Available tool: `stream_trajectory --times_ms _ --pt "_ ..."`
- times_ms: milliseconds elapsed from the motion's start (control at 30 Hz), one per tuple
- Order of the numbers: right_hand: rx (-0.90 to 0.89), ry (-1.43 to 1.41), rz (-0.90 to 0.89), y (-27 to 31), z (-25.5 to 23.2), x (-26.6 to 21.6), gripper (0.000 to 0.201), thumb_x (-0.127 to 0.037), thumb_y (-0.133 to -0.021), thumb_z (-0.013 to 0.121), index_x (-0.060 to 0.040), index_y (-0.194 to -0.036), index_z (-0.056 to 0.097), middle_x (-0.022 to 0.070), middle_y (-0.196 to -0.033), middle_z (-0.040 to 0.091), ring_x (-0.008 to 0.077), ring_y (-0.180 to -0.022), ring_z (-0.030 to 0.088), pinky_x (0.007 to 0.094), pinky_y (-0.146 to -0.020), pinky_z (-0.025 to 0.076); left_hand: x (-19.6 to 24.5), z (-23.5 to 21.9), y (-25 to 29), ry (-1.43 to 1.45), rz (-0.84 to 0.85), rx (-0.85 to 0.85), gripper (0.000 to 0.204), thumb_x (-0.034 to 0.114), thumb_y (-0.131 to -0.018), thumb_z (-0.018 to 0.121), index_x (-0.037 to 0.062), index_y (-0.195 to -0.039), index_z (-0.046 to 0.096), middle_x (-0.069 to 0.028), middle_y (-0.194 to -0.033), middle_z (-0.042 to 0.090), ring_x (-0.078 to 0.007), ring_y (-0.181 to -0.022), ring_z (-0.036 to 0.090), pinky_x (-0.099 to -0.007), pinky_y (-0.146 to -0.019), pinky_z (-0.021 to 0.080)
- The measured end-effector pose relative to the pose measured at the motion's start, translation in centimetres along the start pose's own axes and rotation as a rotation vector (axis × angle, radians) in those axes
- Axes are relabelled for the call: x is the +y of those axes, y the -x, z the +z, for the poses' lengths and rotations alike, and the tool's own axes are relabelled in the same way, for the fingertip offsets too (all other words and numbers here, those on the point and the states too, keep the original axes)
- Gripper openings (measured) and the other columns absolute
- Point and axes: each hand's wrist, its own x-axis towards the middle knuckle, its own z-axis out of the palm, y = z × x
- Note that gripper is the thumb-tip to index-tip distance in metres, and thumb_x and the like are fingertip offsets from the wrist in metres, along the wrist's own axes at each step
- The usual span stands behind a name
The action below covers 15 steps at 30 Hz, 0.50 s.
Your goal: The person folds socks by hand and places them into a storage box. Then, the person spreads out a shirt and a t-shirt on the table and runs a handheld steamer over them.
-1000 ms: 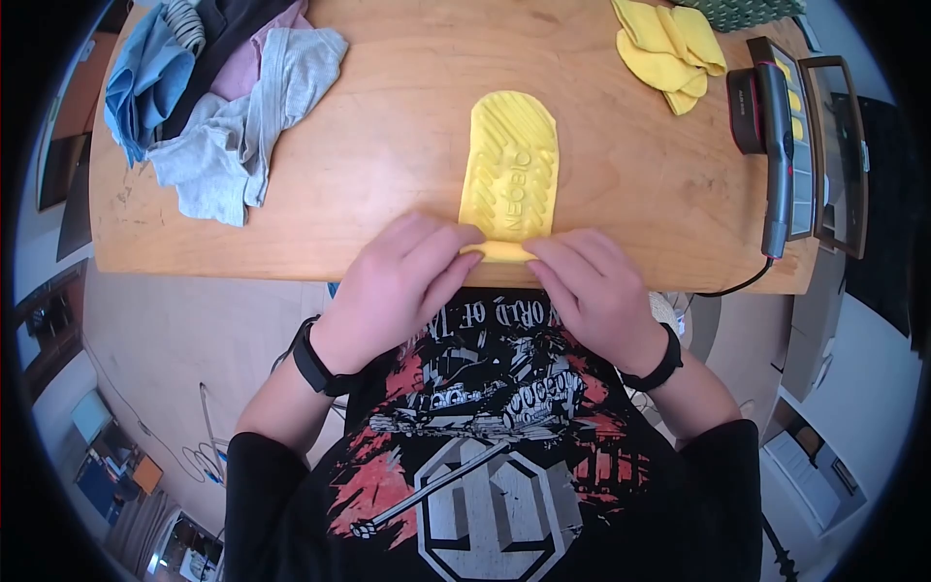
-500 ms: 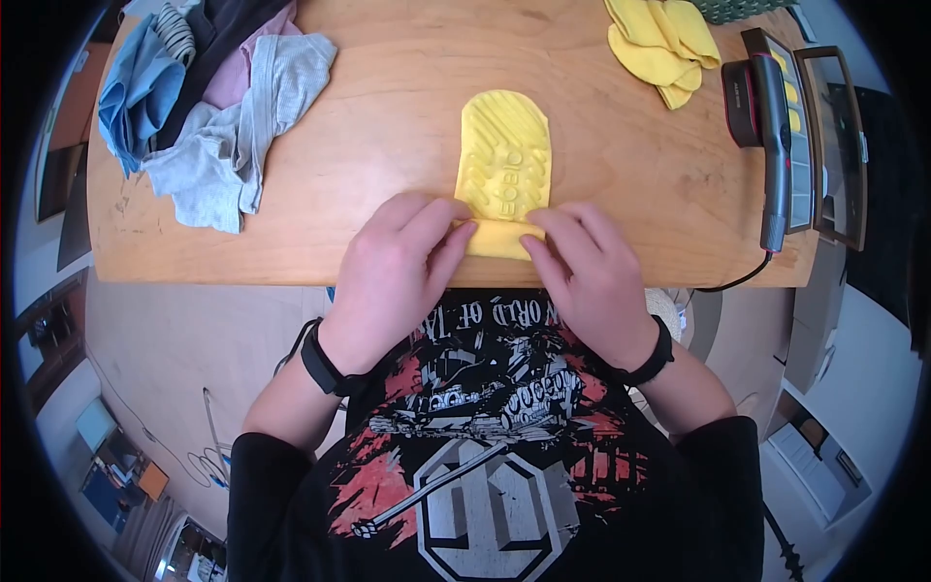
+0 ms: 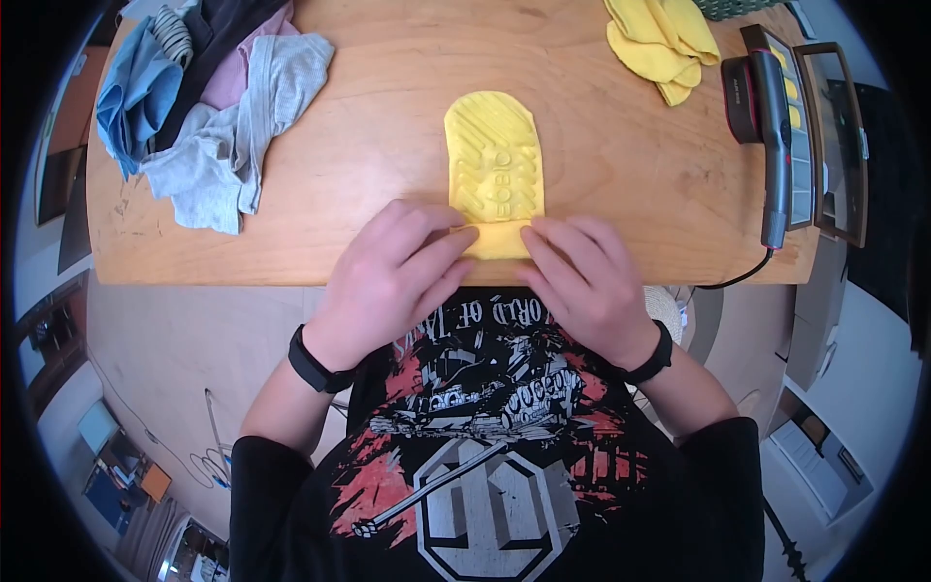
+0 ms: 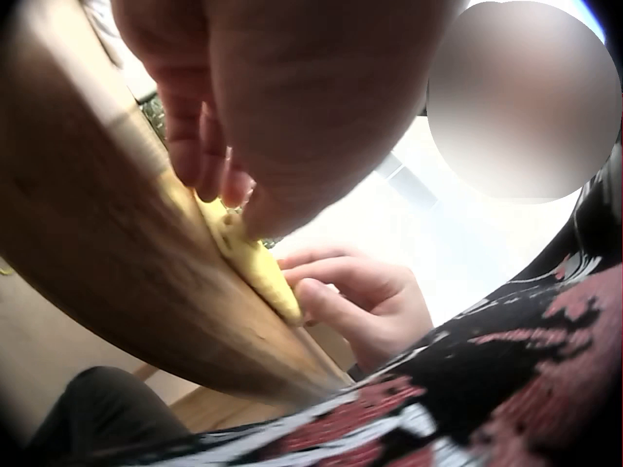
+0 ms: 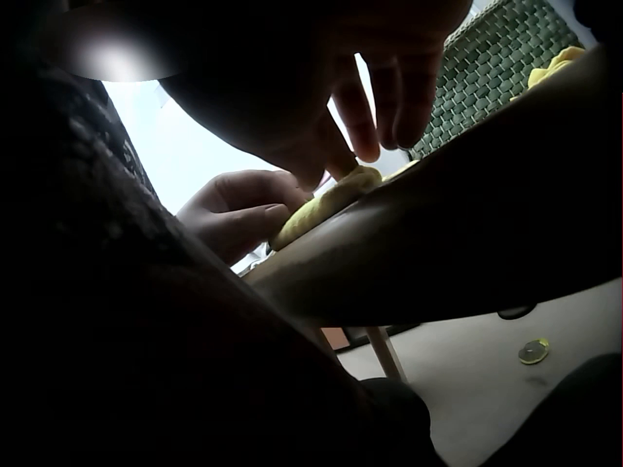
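Note:
A yellow grip sock (image 3: 493, 155) lies sole up on the wooden table, toe pointing away from me, with raised ridges and lettering. Its near end is folded over into a plump band across the sole. My left hand (image 3: 388, 272) pinches the left end of this band, and my right hand (image 3: 593, 281) pinches the right end. In the left wrist view, the thumb and fingers of the right hand (image 4: 365, 302) close on the sock's rolled end (image 4: 268, 277). From the right wrist, the left hand (image 5: 234, 209) shows at the far end of the band.
Crumpled clothes (image 3: 233, 126) in grey, blue, pink and black lie at the table's left. More yellow socks (image 3: 664, 44) sit at the far right, near a green woven basket (image 3: 732, 8). A corded device (image 3: 776, 145) and an open compartment box (image 3: 834, 145) stand on the right.
The folded band has grown from a narrow roll to a wider strip, covering the first letter of the print. The sock has shifted slightly left, and both hands stay at its near end.

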Motion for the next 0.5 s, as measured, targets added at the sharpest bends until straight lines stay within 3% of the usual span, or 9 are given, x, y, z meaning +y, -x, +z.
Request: stream_trajectory --times_ms 67,167,300,400,467,500 --pt "-0.083 -0.026 -0.046 0.5 -0.5 0.1 0.034 -0.017 -0.08 0.076 -0.0003 -0.109 0.07 0.0083 -0.113 0.065 0.0263 -0.099 0.062 0.0362 -0.08 0.054 0.0 -0.4 0.2 -0.076 0.074 -0.07 0.028 0.007 -0.078 0.081 0.0038 -0.105 0.072 -0.0066 -0.099 0.067 -0.0263 -0.088 0.064 -0.0364 -0.074 0.053" --pt "-0.112 0.003 -0.133 1.0 -0.6 0.6 0.035 -0.02 -0.079 0.077 -0.0008 -0.108 0.07 0.007 -0.109 0.066 0.0253 -0.101 0.062 0.0367 -0.08 0.054 0.1 -0.7 0.8 -0.108 0.158 -0.128 0.03 0.01 -0.078 0.081 0.0035 -0.105 0.072 -0.0064 -0.097 0.067 -0.0258 -0.088 0.063 -0.0365 -0.075 0.053" --pt "-0.123 -0.019 -0.178 1.5 -0.3 0.9 0.032 -0.019 -0.08 0.076 -0.0013 -0.106 0.07 0.0068 -0.107 0.066 0.0255 -0.101 0.062 0.0363 -0.079 0.053 0.8 -0.6 0.7 -0.136 0.16 -0.123 0.029 0.009 -0.078 0.08 0.0044 -0.105 0.072 -0.0069 -0.094 0.066 -0.026 -0.086 0.063 -0.0364 -0.074 0.054" --pt "-0.077 -0.073 -0.104 0.9 0.1 1.2 0.026 -0.016 -0.083 0.075 -0.0012 -0.103 0.068 0.0077 -0.103 0.065 0.0254 -0.097 0.063 0.0361 -0.076 0.053 1.1 -0.2 0.4 -0.07 0.081 -0.051 0.023 0.008 -0.081 0.078 0.0038 -0.102 0.07 -0.0084 -0.088 0.065 -0.0266 -0.08 0.063 -0.0372 -0.072 0.053" --pt "-0.056 -0.122 0.008 0.1 0.0 0.9 0.019 -0.012 -0.085 0.074 -0.0017 -0.1 0.067 0.0085 -0.097 0.063 0.0254 -0.089 0.061 0.0361 -0.073 0.052 1.4 -0.1 0.1 -0.027 -0.104 -0.037 0.016 0.007 -0.084 0.075 0.0031 -0.098 0.068 -0.0105 -0.081 0.063 -0.0281 -0.074 0.061 -0.0378 -0.068 0.052" --pt "-0.055 -0.119 0.009 -0.2 0.0 0.7 0.019 -0.012 -0.085 0.074 -0.0017 -0.1 0.067 0.0085 -0.097 0.063 0.0254 -0.089 0.061 0.0361 -0.073 0.052 1.6 0.1 -0.2 -0.026 -0.101 -0.037 0.016 0.007 -0.084 0.075 0.0031 -0.098 0.068 -0.0105 -0.081 0.063 -0.0281 -0.074 0.061 -0.0378 -0.068 0.052"
